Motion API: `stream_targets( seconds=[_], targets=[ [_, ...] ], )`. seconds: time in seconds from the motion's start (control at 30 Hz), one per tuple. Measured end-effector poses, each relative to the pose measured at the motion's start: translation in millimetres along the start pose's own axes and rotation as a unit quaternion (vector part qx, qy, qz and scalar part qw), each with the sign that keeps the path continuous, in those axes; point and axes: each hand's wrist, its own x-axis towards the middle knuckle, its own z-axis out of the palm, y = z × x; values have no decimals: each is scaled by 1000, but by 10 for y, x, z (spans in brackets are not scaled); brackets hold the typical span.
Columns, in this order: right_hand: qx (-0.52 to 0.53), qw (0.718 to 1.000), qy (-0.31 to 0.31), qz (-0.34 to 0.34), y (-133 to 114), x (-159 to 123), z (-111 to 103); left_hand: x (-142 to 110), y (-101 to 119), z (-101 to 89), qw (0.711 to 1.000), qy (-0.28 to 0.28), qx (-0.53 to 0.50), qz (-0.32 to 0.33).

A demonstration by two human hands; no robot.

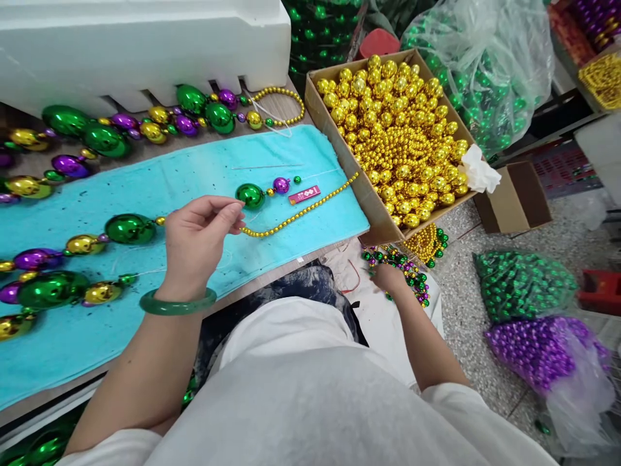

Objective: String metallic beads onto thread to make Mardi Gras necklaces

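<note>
My left hand (198, 236), with a green bangle (178, 301) at its wrist, is closed in a pinch on a bead strand over the turquoise towel (291, 152). Beyond the fingertips the strand shows a large green bead (250, 195), a purple bead (281, 186) and a white thread. A chain of small gold beads (301, 213) runs from beside those fingers to the carton. My right hand (389, 279) reaches down to a pile of small mixed beads (417, 285) on white cloth; its fingertips are hidden.
A carton of gold beads (388, 77) stands at the towel's right end. Finished-looking strands (107, 139) lie along a white foam box (136, 58). A small red packet (305, 195) rests on the towel. Bags of green beads (524, 285) and purple beads (543, 349) sit on the floor.
</note>
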Motion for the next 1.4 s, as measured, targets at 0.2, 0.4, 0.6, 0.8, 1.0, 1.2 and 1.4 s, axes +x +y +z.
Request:
stream_targets(
  seconds=[0.2, 0.4, 0.6, 0.8, 1.0, 1.2, 1.4],
  targets=[
    [-33, 983, 47, -175, -265, -444, -471, 32, 37, -36, 1000, -3, -1, 25],
    [-93, 874, 148, -453, -1503, -450, -304, 111, 67, -72, 996, -13, 70, 61],
    [14, 796, 230, -559, -2156, -256, -80, 118, 171, -124, 993, -47, 58, 96],
    [342, 743, 147, -555, -2526, -339, -193, 106, 103, -77, 996, -68, 9, 65],
    [385, 738, 105, -545, -2694, -339, -163, 99, 52, -39, 996, -63, -19, 63],
    [456, 754, 110, -459, -2469, -316, -290, 111, -243, -108, 946, -67, 297, 109],
    [496, 749, 75, -433, -2369, -325, -280, 120, -567, 48, 803, -179, 555, 122]
  ],
)
